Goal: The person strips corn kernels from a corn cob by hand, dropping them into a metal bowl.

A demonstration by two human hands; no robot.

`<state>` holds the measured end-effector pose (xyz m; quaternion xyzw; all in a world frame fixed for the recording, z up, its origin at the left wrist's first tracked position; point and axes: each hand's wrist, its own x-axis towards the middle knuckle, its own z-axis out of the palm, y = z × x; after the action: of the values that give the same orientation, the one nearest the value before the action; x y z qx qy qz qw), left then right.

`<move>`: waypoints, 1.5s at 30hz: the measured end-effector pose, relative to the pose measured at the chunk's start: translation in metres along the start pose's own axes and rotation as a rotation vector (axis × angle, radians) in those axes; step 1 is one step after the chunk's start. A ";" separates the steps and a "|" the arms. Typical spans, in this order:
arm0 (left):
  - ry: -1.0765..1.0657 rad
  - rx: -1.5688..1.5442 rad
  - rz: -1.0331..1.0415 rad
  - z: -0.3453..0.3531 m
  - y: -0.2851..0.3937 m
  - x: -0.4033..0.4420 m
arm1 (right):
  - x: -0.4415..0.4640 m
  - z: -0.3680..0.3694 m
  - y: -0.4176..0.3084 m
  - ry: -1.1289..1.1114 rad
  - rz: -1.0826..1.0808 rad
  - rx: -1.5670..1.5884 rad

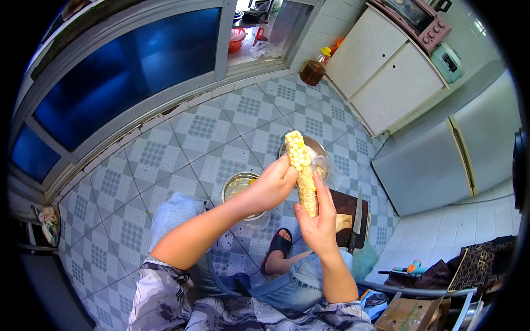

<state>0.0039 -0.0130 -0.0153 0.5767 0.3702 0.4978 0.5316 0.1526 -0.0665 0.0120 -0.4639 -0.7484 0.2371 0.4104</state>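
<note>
A corn cob (307,190) is held up in front of me, tilted slightly. Pale yellow kernels cover its upper end, while the lower part looks stripped. My right hand (319,223) grips the lower end, fingers along its side and thumb across the base. With curled fingers, my left hand (271,182) is closed against the cob's left side, by the kernels. Below my left hand, a round metal bowl (225,193) stands on the floor, with some yellow bits inside. Behind the cob is another metal bowl (314,144) with a clear plastic bag (326,168).
On my right lies a dark cutting board (361,238) with a knife (358,212) and a pale piece (343,222). A fridge (425,171) and a white cabinet (381,66) stand beyond. An oil jug (313,71) is near the sliding door (132,66). My slippered foot (277,248) is below.
</note>
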 end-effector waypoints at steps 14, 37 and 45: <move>-0.161 -0.588 -0.457 -0.016 0.025 0.005 | 0.001 -0.010 -0.008 -0.083 0.405 0.454; -0.042 -0.122 -0.046 0.000 0.001 0.005 | 0.002 -0.010 -0.010 -0.010 0.004 -0.015; -0.125 -0.597 -0.392 -0.010 0.017 0.008 | 0.002 -0.005 -0.004 0.013 0.189 0.221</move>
<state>-0.0061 -0.0060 0.0021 0.3434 0.2786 0.4363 0.7836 0.1544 -0.0672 0.0186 -0.4858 -0.6680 0.3526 0.4398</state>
